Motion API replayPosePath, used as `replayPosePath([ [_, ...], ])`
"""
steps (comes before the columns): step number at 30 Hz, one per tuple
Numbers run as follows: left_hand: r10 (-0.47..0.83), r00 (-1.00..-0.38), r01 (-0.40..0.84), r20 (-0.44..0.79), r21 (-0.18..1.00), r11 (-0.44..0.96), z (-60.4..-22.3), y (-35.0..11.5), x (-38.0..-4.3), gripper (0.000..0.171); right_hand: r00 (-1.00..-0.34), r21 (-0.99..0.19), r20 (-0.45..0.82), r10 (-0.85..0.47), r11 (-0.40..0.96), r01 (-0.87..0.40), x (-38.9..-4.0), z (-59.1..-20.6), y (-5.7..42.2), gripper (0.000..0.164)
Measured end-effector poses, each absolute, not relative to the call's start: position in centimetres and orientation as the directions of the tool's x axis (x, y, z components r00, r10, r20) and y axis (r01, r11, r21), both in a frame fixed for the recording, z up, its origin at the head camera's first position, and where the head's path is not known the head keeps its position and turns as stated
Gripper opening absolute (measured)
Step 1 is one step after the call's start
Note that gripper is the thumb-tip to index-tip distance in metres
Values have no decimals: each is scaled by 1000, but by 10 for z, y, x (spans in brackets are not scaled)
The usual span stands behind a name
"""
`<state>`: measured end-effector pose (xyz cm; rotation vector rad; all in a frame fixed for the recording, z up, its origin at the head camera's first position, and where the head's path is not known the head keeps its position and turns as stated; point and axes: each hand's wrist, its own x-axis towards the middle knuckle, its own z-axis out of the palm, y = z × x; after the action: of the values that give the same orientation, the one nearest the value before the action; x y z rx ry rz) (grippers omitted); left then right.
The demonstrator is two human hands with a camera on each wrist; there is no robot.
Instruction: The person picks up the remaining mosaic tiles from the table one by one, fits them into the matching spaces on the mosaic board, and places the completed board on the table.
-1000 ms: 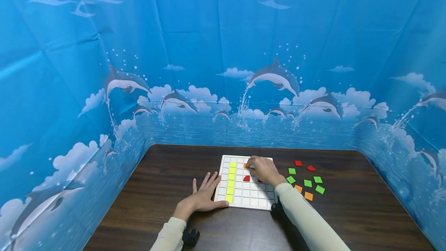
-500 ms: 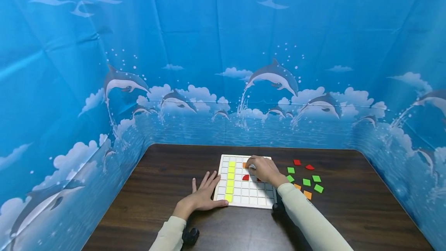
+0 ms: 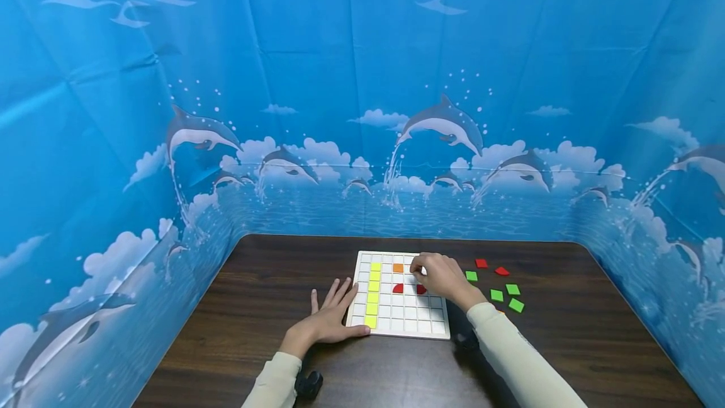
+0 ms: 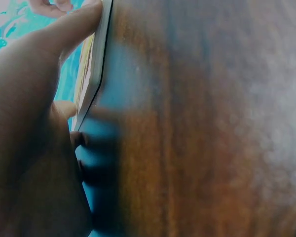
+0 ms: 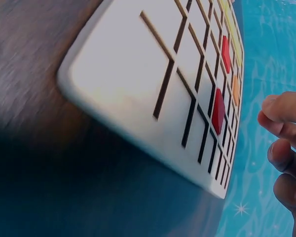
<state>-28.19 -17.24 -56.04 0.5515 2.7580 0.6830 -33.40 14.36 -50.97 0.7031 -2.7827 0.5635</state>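
A white gridded board (image 3: 398, 325) lies on the table. My left hand (image 3: 324, 324) rests spread at its near left corner, thumb along the front edge and fingertips by the left side. Over the board's right part hovers my right hand (image 3: 444, 277), fingers loosely bent; the right wrist view shows nothing between its fingertips (image 5: 272, 104). A column of yellow square tiles (image 3: 372, 298) fills the board's left side. An orange square tile (image 3: 398, 268) sits in a cell near the top. Below are a red quarter-round tile (image 3: 398, 288) and another red tile (image 3: 421, 289), partly covered by the right hand.
Several green square tiles (image 3: 496, 295) lie loose on the dark wooden table (image 3: 578, 326) right of the board. Beyond them are a red square tile (image 3: 481, 263) and a red rounded tile (image 3: 501, 271). The right sleeve (image 3: 512, 351) hides part of that area. A blue dolphin-print curtain (image 3: 340, 80) surrounds the table.
My right hand has let go of the orange tile, now fully visible in its cell, and has moved right. Its sleeve now covers the loose orange tiles. The left hand stays put.
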Motion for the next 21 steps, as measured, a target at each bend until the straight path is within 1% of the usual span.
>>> replayPosePath([
  [9, 447, -888, 336, -110, 510, 792, -559, -174, -281, 115, -860, -283, 320, -397, 826, -487, -323, -506, 166, 5],
  [16, 435, -892, 314, -121, 525, 791, -559, -174, -282, 118, -886, -277, 284, -366, 854, -441, -312, -504, 180, 6],
  [21, 435, -894, 320, -110, 523, 790, -558, -174, -281, 117, -882, -262, 305, -360, 858, -441, -305, -503, 193, 6],
])
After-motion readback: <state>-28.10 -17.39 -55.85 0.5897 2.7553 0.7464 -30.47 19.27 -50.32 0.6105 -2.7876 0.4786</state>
